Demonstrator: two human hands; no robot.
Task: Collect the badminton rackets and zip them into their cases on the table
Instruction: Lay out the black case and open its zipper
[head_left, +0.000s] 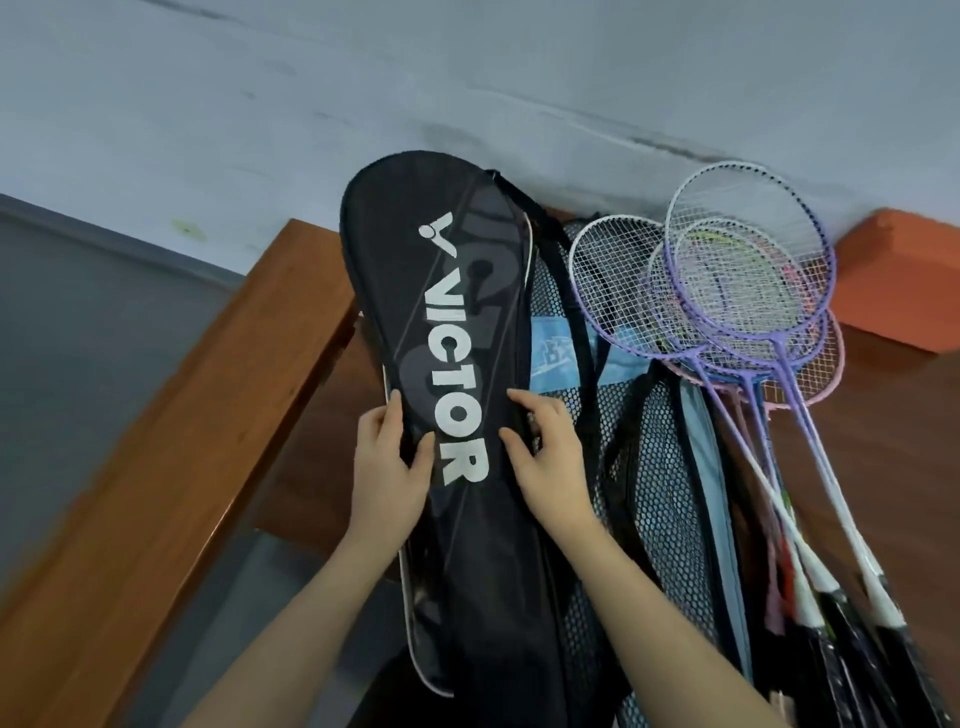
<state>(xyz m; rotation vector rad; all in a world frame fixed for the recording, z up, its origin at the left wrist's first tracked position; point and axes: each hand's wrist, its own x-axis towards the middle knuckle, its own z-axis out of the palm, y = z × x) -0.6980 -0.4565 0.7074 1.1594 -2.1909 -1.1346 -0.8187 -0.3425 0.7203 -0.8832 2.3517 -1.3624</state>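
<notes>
A black racket case with white VICTOR lettering (441, 270) lies lengthwise on the brown wooden table (291, 291), its rounded head end toward the wall. My left hand (387, 457) grips its left edge, thumb on top of the fabric. My right hand (545, 457) grips the case's right edge, fingers curled over it. To the right lies a black mesh and light blue case (665, 467). Several purple, white and pink badminton rackets (748, 291) are stacked at the far right, heads near the wall, black handles toward me.
A grey wall (467, 78) runs behind the table. An orange block (904, 280) sits at the back right corner. The table's left edge drops to a grey floor (78, 338).
</notes>
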